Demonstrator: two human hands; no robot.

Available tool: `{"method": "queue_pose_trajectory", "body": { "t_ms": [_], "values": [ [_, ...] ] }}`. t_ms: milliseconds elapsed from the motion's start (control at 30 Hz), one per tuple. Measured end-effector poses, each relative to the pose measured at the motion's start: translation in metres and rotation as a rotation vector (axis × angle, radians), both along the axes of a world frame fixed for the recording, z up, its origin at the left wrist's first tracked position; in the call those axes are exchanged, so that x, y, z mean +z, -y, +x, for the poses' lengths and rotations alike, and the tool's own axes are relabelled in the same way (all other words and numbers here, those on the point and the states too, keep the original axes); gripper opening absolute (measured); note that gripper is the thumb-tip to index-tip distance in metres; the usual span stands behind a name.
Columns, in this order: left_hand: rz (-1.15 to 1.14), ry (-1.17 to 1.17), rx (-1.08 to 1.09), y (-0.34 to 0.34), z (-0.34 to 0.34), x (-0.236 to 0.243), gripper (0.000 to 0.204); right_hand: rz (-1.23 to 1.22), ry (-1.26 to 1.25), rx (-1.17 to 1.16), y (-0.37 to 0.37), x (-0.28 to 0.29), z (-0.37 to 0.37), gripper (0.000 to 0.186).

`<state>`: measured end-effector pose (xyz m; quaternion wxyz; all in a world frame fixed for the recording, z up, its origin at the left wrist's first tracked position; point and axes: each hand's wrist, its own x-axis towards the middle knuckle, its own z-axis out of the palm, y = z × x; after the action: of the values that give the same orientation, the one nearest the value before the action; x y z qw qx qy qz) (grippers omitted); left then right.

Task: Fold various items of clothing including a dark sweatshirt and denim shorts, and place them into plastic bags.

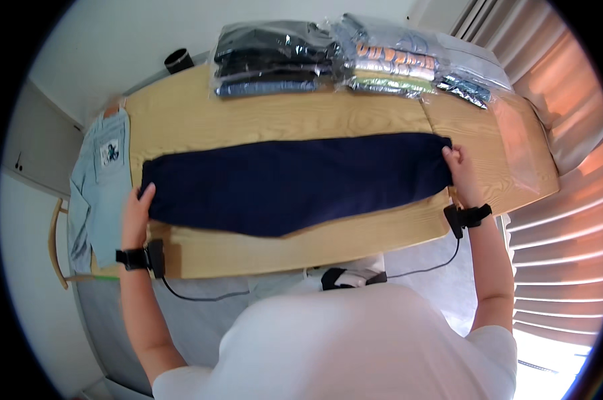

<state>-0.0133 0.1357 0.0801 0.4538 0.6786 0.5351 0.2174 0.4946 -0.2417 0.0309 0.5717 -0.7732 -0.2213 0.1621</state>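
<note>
A long navy garment [295,180], folded lengthwise, lies stretched across the wooden table [275,113]. My left hand [139,212] grips its left end, thumb on top and fingers mostly hidden at the edge. At the other end my right hand [464,175] pinches the cloth near the corner, fingers curled round it. Both wrists wear black strapped devices with cables. Just left of the navy garment, a pale blue-grey garment [98,190] with a patch hangs over the table's edge.
Bagged stacks of folded clothes [271,60] [388,63] line the back of the table, with a dark cylindrical container [178,61] behind. A clear plastic sheet or bag [518,160] lies at the right. A wooden chair [60,243] stands left; pleated curtains [548,260] hang right.
</note>
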Motion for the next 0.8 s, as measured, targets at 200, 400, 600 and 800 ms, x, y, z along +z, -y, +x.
{"method": "queue_pose_trajectory", "body": {
  "t_ms": [200,400,600,800],
  "values": [
    [0.725,-0.232,-0.021,0.000,0.012,-0.009,0.040,-0.358,0.159,0.074,-0.006,-0.012,0.030,0.044],
    [0.578,-0.255,-0.677,0.008,0.090,0.022,0.028,-0.557,0.178,0.293,-0.029,0.014,0.031,0.029],
    [0.635,-0.349,-0.735,-0.008,0.130,-0.012,0.018,-0.335,0.234,0.215,-0.023,-0.009,0.036,0.028],
    [0.734,-0.316,-0.598,0.017,0.127,-0.003,0.020,-0.616,0.017,0.054,-0.001,0.003,-0.002,0.047]
  ]
}}
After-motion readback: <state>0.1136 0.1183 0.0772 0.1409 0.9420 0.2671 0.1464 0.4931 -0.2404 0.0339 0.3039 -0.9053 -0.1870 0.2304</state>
